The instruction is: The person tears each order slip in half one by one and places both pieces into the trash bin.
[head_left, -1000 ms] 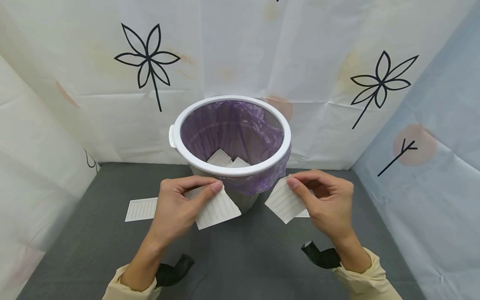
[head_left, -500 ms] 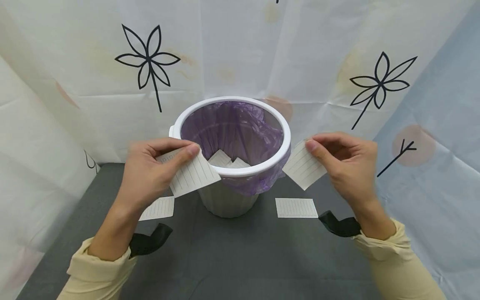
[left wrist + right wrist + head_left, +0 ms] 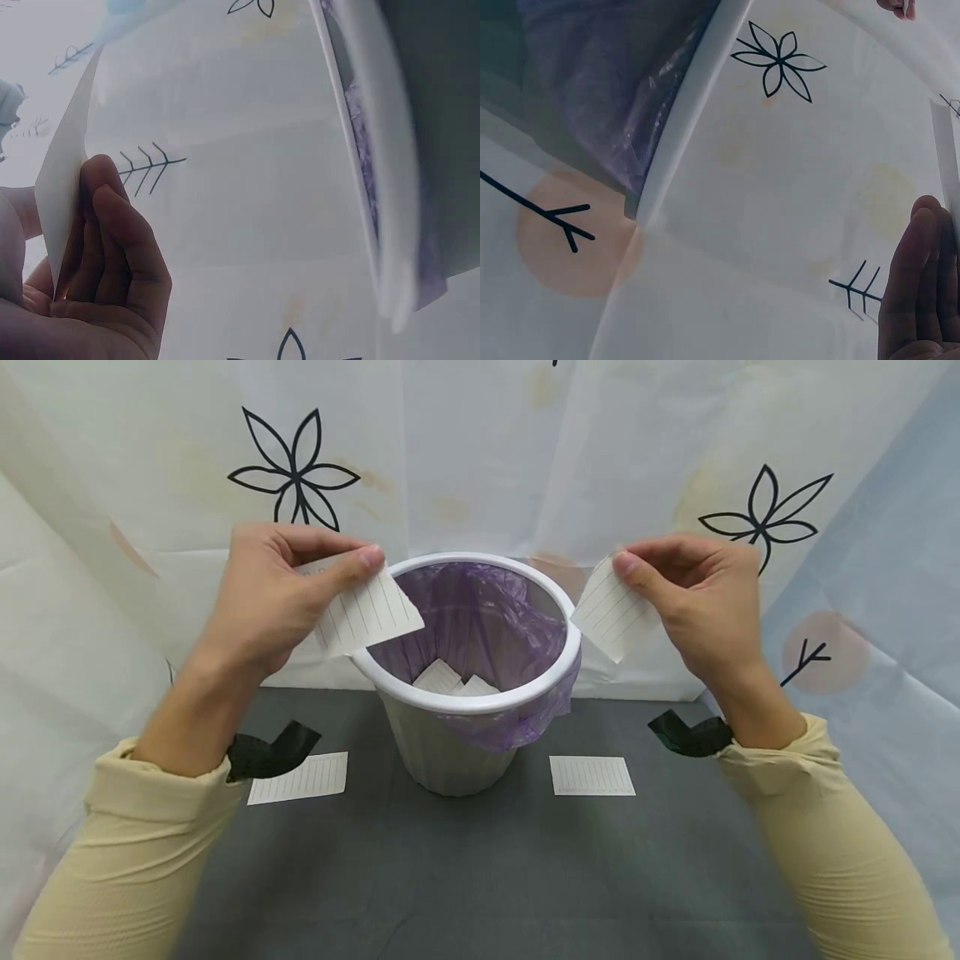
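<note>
My left hand pinches a torn piece of lined paper between thumb and fingers, held at the left rim of the bin. On the other side, my right hand pinches another lined paper piece, just right of the rim. Between the two hands stands a trash bin with a white rim and a purple bag lining it. Inside lie a few paper pieces. In the left wrist view the held paper appears edge-on against the curled fingers.
One lined paper slip lies on the dark table left of the bin, another slip to its right. Behind hangs a pale cloth with leaf drawings, close to the bin's back.
Both hands have risen and spread apart, each carrying its paper piece from in front of the bin up to rim height. The slips on the table are now more exposed.
</note>
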The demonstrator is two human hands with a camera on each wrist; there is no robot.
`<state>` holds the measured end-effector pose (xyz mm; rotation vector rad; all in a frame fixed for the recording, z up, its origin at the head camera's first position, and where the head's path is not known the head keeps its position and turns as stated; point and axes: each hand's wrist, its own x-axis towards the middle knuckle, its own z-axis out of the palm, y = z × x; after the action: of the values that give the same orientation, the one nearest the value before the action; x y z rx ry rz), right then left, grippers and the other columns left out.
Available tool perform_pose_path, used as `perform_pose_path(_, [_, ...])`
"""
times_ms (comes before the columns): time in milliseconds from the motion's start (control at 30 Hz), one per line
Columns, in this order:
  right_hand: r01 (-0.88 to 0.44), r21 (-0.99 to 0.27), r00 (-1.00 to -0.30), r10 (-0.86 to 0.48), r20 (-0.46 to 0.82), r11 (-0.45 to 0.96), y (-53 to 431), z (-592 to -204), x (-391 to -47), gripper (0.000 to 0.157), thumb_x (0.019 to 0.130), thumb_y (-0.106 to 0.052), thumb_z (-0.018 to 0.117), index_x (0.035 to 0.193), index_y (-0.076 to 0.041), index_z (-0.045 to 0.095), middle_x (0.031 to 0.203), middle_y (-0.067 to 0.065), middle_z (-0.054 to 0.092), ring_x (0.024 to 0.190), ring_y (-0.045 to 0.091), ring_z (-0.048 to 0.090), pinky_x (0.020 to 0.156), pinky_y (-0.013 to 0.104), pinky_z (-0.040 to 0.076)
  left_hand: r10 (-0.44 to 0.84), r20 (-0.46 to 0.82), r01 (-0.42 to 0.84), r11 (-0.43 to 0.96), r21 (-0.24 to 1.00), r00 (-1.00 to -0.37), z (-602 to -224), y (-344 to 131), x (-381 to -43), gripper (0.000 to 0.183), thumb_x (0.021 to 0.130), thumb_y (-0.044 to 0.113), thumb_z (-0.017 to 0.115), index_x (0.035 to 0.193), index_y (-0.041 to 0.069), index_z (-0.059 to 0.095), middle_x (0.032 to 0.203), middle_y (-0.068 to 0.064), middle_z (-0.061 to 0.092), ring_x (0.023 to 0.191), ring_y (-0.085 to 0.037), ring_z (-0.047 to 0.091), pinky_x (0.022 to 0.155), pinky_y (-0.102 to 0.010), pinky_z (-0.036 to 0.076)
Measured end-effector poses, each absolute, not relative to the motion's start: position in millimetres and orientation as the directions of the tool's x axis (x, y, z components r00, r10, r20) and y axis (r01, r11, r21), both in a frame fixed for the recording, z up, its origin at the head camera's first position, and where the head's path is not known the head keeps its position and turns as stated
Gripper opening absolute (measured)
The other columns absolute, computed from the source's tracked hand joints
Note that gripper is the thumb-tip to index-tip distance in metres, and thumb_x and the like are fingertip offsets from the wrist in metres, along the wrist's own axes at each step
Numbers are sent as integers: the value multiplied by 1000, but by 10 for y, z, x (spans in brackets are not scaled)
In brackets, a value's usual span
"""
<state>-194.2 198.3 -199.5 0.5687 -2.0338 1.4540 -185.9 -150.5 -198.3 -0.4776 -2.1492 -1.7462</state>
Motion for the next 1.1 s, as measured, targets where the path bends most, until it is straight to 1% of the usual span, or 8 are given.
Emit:
perform_pose_path(133, [-632,-739,-761,-10,649,234,1935,-1879,-2094,8,85,0,80,93,3,79,86,6,74,75,19,67,69,20,54,42,444,444,172,879,-895,-1836,-1467,-1977,10,87,5,80,94,-2,80,95,-10,71,85,-21,64,62,-25,58])
perform_pose_path(233, [-618,-759,-776,-4,631,206,1877,-1796,-2206,5,84,1,80,90,1,79,85,7,74,76,19,68,69,20,54,42,416,418,122,900,-909,-1739,-1436,-2078,10,85,4,81,93,-1,80,99,-11,70,90,-22,64,65,-24,59])
perform_pose_path(333, [-600,-770,-790,-5,613,216,1795,-1723,-2306,5,84,2,80,88,-1,79,84,5,74,77,19,67,69,20,54,51,360,363,92,927,-932,-1657,-1396,-2171,10,85,7,82,94,1,80,104,-11,68,89,-21,64,65,-25,58])
perform_pose_path(433, [-587,-763,-796,-20,605,271,1687,-1673,-2391,4,86,-1,80,89,-2,80,85,5,73,77,19,68,69,20,54,61,314,318,85,944,-948,-1601,-1344,-2250,12,86,10,81,95,1,80,106,-12,66,85,-21,64,65,-25,58])
perform_pose_path(567, [-572,-763,-807,-37,590,302,1528,-1635,-2487,8,88,-4,79,94,1,79,89,7,73,79,20,67,72,22,55,70,278,284,105,953,-958,-1568,-1258,-2334,13,89,12,79,97,2,79,108,-11,65,86,-20,63,67,-25,57])
perform_pose_path(833, [-527,-833,-846,-18,532,169,1200,-1625,-2630,12,88,-2,79,96,7,77,84,8,73,78,19,67,72,25,55,81,220,227,95,969,-972,-1563,-1068,-2494,10,92,13,76,97,4,78,116,-4,60,106,-15,52,78,-29,50])
perform_pose_path(967, [-499,-855,-865,-24,501,144,1110,-1669,-2683,12,89,-1,77,97,8,76,83,7,72,77,19,67,72,26,55,110,190,199,83,976,-976,-1588,-1003,-2546,8,93,12,74,96,5,76,115,-5,59,106,-16,52,79,-30,50])
perform_pose_path(1100, [-461,-875,-887,-60,458,148,1083,-1724,-2722,11,90,0,75,99,7,76,84,7,72,78,19,66,73,26,55,161,168,187,113,976,-973,-1638,-987,-2565,11,94,10,72,102,2,74,113,-6,60,101,-17,56,79,-30,50])
